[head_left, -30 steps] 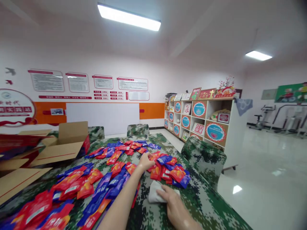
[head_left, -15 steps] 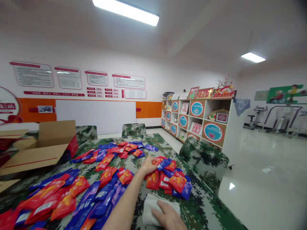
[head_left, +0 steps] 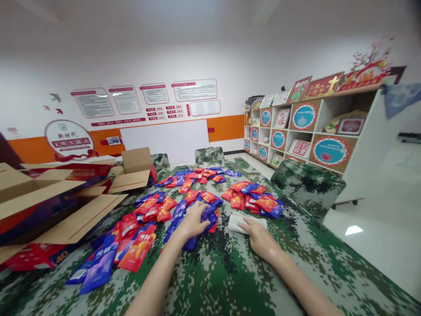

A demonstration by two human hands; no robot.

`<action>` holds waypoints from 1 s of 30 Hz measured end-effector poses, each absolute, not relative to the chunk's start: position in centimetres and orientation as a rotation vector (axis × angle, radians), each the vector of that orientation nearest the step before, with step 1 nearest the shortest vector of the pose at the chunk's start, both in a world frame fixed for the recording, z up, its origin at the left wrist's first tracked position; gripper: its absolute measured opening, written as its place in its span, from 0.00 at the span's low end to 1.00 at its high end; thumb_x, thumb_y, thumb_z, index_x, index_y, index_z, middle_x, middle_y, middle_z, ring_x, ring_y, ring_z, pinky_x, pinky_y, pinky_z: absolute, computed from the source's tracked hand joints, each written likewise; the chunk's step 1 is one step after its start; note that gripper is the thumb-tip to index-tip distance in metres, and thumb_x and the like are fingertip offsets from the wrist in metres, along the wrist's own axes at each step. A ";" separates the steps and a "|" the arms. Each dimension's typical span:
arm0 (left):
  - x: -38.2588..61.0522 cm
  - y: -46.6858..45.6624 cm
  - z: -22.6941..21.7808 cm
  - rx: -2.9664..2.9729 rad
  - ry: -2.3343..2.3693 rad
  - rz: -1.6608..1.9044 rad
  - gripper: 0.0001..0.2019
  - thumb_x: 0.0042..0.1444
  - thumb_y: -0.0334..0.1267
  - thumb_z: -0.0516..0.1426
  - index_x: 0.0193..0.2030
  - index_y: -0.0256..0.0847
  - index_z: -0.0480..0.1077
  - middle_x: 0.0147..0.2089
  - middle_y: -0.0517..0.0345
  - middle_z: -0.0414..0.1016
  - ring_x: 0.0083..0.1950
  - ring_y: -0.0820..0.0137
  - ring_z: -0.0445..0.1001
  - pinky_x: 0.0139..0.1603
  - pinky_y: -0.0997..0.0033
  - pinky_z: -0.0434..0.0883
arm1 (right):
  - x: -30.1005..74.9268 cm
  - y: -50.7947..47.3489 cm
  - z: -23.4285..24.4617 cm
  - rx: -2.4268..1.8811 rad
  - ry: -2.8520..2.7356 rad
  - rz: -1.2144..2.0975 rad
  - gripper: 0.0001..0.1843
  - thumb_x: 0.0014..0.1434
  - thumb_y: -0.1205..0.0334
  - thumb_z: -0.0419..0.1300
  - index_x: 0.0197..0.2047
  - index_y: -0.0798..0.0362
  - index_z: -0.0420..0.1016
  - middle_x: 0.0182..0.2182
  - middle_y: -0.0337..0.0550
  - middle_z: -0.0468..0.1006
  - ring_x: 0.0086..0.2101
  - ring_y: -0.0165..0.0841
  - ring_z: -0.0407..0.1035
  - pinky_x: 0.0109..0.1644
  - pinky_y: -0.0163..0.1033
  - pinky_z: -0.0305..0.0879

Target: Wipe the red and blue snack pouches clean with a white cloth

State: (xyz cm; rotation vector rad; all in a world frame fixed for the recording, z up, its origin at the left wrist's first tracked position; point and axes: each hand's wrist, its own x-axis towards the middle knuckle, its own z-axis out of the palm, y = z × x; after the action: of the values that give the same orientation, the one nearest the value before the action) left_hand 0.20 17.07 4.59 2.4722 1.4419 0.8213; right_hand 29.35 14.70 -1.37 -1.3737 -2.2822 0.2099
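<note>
My left hand (head_left: pixel 193 220) rests over the middle pile of red and blue snack packets (head_left: pixel 177 216), its thumb and fingers apart and touching the blue packets under them. Some of that pile is hidden beneath the hand. To the right, my right hand (head_left: pixel 259 237) is closed on a folded white cloth (head_left: pixel 236 222) pressed flat against the camouflage-patterned tabletop (head_left: pixel 230 276). Just beyond the cloth lies another heap of red and blue packets (head_left: pixel 253 198).
Further packet piles lie at the far end (head_left: pixel 200 175) and near left (head_left: pixel 134 248). Open cardboard boxes (head_left: pixel 69 224) crowd the table's left side. A camouflage-covered chair (head_left: pixel 305 188) stands at the right edge, with a white cube shelf (head_left: pixel 329 118) behind.
My left hand has moved from the right-hand heap to the middle pile. My right hand and the cloth remain together on the table. The view has turned left, showing more boxes.
</note>
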 end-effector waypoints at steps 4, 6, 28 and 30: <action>0.3 14.8 2.4 2.470 1.703 0.730 0.33 0.48 0.41 0.60 0.61 0.46 0.55 0.58 0.51 0.57 0.60 0.59 0.58 0.56 0.62 0.59 | 28.7 14.4 -1.4 -1.413 -2.300 0.173 0.33 0.46 0.77 0.47 0.56 0.53 0.69 0.57 0.52 0.66 0.55 0.42 0.60 0.59 0.46 0.54; 1.2 15.2 2.3 2.473 1.806 0.723 0.31 0.52 0.44 0.58 0.62 0.45 0.53 0.57 0.51 0.58 0.59 0.59 0.58 0.56 0.62 0.59 | 28.5 14.2 -1.5 -1.443 -2.284 0.166 0.33 0.46 0.77 0.47 0.56 0.53 0.69 0.57 0.52 0.65 0.55 0.42 0.59 0.59 0.45 0.54; -0.3 14.1 11.4 2.592 1.981 0.609 0.19 0.56 0.27 0.46 0.51 0.42 0.68 0.45 0.53 0.74 0.49 0.65 0.71 0.51 0.69 0.64 | 28.9 13.8 -0.8 -1.374 -2.028 0.258 0.34 0.43 0.76 0.45 0.54 0.54 0.71 0.54 0.46 0.70 0.54 0.37 0.63 0.60 0.44 0.53; 0.2 12.7 11.7 2.642 1.902 0.700 0.21 0.55 0.26 0.46 0.54 0.43 0.66 0.48 0.54 0.73 0.51 0.66 0.70 0.53 0.69 0.63 | 29.5 13.8 -0.2 -1.371 -1.927 0.298 0.34 0.43 0.75 0.45 0.54 0.55 0.71 0.52 0.45 0.72 0.53 0.36 0.64 0.59 0.42 0.55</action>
State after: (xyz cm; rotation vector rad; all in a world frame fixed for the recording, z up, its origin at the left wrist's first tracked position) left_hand 0.24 12.68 11.72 2.6416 1.9023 0.7003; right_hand 29.46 13.82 -0.17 -1.3705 -1.9273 0.2982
